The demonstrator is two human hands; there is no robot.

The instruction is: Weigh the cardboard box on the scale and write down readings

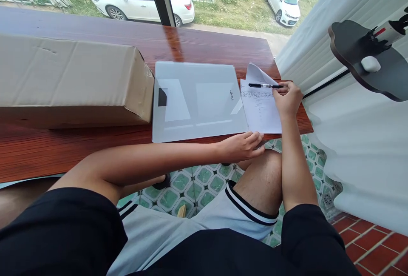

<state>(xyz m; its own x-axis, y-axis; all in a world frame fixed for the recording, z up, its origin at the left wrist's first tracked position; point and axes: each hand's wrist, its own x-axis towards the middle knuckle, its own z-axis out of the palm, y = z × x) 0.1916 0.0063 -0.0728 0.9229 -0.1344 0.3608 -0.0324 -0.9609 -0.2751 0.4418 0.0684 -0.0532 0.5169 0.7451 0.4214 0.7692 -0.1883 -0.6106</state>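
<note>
A black pen (pixel 263 85) lies level over the printed sheets of paper (pixel 263 112) at the right end of the table. My right hand (pixel 288 97) pinches the pen's right end between thumb and fingers, at the sheets' right edge. The top sheet's far corner is curled up. My left hand (pixel 244 146) is at the table's front edge, by the near left corner of the paper, with its fingers stretched out and nothing seen in them. Left of the paper lies a flat, glossy white panel (pixel 197 101) with a small dark square and lettering.
A long cardboard box (pixel 70 74) takes up the left of the reddish wooden table (pixel 223 46). On the right, a dark wavy-edged shelf (pixel 347 50) holds a small white object (pixel 370 64), before a white curtain (pixel 360 140). Two white cars stand outside the window.
</note>
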